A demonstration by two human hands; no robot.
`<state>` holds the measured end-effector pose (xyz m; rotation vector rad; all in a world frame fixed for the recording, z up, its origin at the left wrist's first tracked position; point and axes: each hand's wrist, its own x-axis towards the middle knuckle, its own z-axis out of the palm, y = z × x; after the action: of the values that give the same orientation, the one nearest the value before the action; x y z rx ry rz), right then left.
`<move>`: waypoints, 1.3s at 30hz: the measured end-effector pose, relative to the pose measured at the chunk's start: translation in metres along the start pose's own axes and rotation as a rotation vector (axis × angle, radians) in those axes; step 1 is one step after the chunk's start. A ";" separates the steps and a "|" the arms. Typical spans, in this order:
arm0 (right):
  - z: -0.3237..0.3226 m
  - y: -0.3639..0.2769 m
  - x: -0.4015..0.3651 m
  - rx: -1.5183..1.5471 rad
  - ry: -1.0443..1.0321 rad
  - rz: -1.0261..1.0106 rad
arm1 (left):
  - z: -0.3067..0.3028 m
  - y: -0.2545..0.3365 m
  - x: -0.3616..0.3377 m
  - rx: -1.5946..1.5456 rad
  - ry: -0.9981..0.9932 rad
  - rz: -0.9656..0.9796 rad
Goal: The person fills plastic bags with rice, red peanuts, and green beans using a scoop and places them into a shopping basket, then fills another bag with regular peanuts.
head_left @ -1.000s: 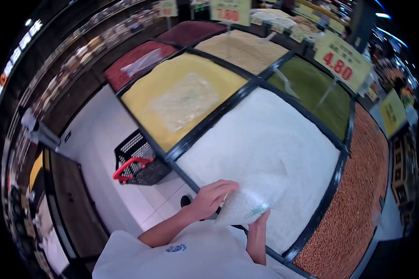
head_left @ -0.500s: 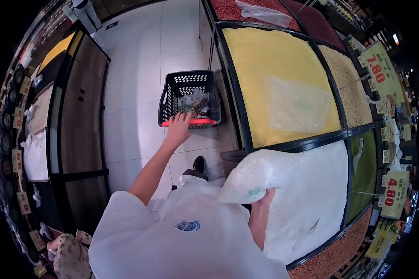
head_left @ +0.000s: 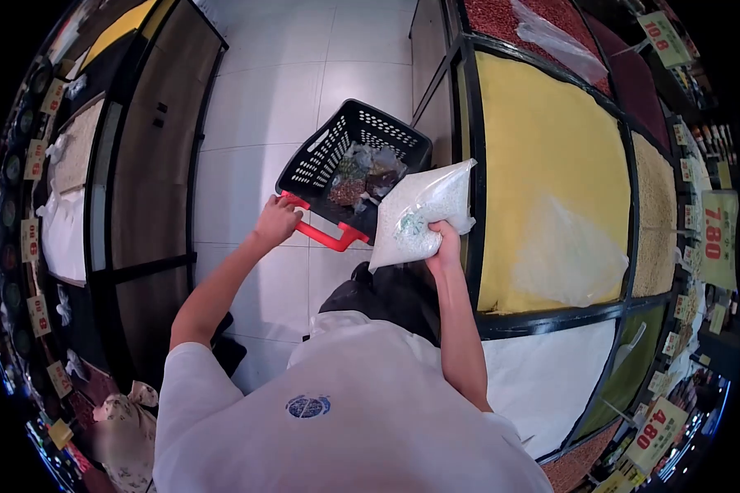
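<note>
My left hand (head_left: 278,220) is closed on one end of the red handle (head_left: 330,239) of a black shopping basket (head_left: 314,161). Inside the basket lie several clear plastic bags (head_left: 368,171) with brown, green and dark contents; I cannot make out each one. A full clear plastic bag of white rice (head_left: 411,215), with a greenish print on it, is gripped at its near right side by my right hand (head_left: 446,246). The rice bag is tilted and overlaps the basket's right near corner from my viewpoint.
On the right stand black-framed bins of yellow grain (head_left: 547,140), white grain (head_left: 543,382) and red grain (head_left: 501,20). A wooden cabinet (head_left: 158,148) borders the aisle's left side. Pale floor tiles (head_left: 259,107) run between them. Someone in a patterned top (head_left: 127,440) is at the lower left.
My right hand has carried the rice bag from over the white bin forward and left to the basket. The basket has turned, with its handle now slanting; my left hand stays on the handle.
</note>
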<state>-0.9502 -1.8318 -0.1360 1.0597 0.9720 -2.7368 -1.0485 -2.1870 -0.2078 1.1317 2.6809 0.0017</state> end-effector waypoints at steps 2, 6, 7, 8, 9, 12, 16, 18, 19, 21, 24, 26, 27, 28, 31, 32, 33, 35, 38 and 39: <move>0.016 0.002 0.040 -0.075 0.017 0.028 | 0.000 -0.026 -0.011 0.126 0.088 -0.193; 0.025 0.013 0.112 -0.254 -0.065 0.102 | 0.034 -0.050 -0.013 -0.417 0.626 -0.792; 0.024 0.020 0.134 -0.334 -0.112 0.138 | 0.016 -0.042 -0.007 -0.854 0.695 -0.969; 0.025 0.029 0.159 -0.414 -0.159 0.179 | -0.001 -0.032 0.000 -1.302 0.752 -1.130; 0.029 0.036 0.179 -0.513 -0.170 0.234 | -0.015 -0.025 0.008 -1.760 0.803 -1.263; 0.022 0.085 0.244 -0.879 -0.254 0.314 | 0.018 -0.029 0.029 -1.649 0.989 -1.336; -0.013 0.122 0.274 -1.520 0.080 0.288 | -0.014 -0.028 0.062 -1.344 0.797 -1.388; -0.046 0.134 0.281 -1.474 -0.070 0.148 | -0.011 -0.046 0.081 -1.261 0.758 -1.343; -0.065 0.140 0.276 -1.331 -0.084 0.111 | -0.009 -0.054 0.086 -1.222 0.740 -1.330; -0.082 0.135 0.248 -1.116 -0.074 0.157 | -0.014 -0.080 0.099 -1.154 0.676 -1.320; -0.053 0.083 0.226 -0.937 -0.036 0.276 | -0.026 -0.102 0.132 -1.129 0.638 -1.297; -0.046 0.063 0.221 -0.894 -0.057 0.281 | -0.036 -0.107 0.141 -1.109 0.591 -1.307; -0.046 0.057 0.226 -0.858 -0.063 0.229 | -0.037 -0.113 0.145 -1.129 0.580 -1.293; -0.042 0.051 0.228 -0.817 -0.065 0.193 | -0.034 -0.118 0.147 -1.146 0.581 -1.295; -0.021 0.021 0.235 -0.781 -0.065 0.024 | -0.025 -0.129 0.151 -1.212 0.646 -1.240; -0.014 0.011 0.234 -0.769 -0.028 -0.055 | -0.022 -0.132 0.152 -1.230 0.660 -1.206; -0.011 0.004 0.236 -0.765 -0.027 -0.134 | -0.022 -0.131 0.155 -1.212 0.656 -1.257; 0.010 -0.036 0.228 -0.881 -0.010 -0.285 | -0.017 -0.128 0.151 -1.279 0.686 -1.265; 0.040 -0.103 0.209 -0.996 0.037 -0.504 | -0.015 -0.112 0.149 -1.220 0.744 -1.307; 0.037 -0.113 0.208 -1.000 0.043 -0.563 | -0.016 -0.102 0.147 -1.239 0.775 -1.319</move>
<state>-1.1606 -1.7268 -0.1837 0.6867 2.5287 -1.9397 -1.2229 -2.1536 -0.2328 -1.1480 2.4384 1.7405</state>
